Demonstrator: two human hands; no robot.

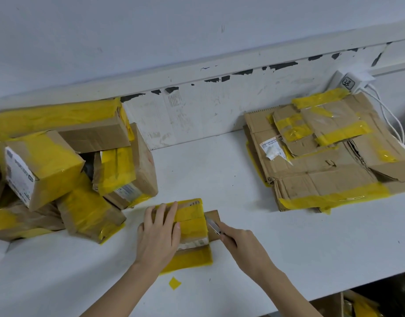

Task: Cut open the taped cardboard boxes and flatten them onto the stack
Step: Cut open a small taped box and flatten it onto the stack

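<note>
the small box (190,221) being worked on sits near the front edge of the white bench (288,248), between the heap of taped boxes (66,165) on the left and the stack of flattened cardboard (329,156) well apart on the right. the left hand (159,234) lies over the box's left half, fingers (168,213) spread and straight, pressing down rather than gripping. the right hand (245,242) is curled round the handle of a utility knife (214,226), fingers clamped on it, with the blade meeting the yellow tape (192,216) at the box's right edge, where a seam line runs across the top. a brown flap (213,221) shows behind the blade and a taped flap (190,259) lies folded out on the near side, so the box looks already partly opened. to do this cut well, i would keep the blade shallow and follow the seam, since the tape is what holds and the card beneath need not be scored. the line of the seam seems to run toward the holding hand, so that hand is better shifted off the line before the knife travels. steady downward pressure should stop the light box skidding on the smooth bench. a loose scrap of tape (174,283) lies just in front; harmless, though sticky bits may snag the box when it is slid over to the stack.
</note>
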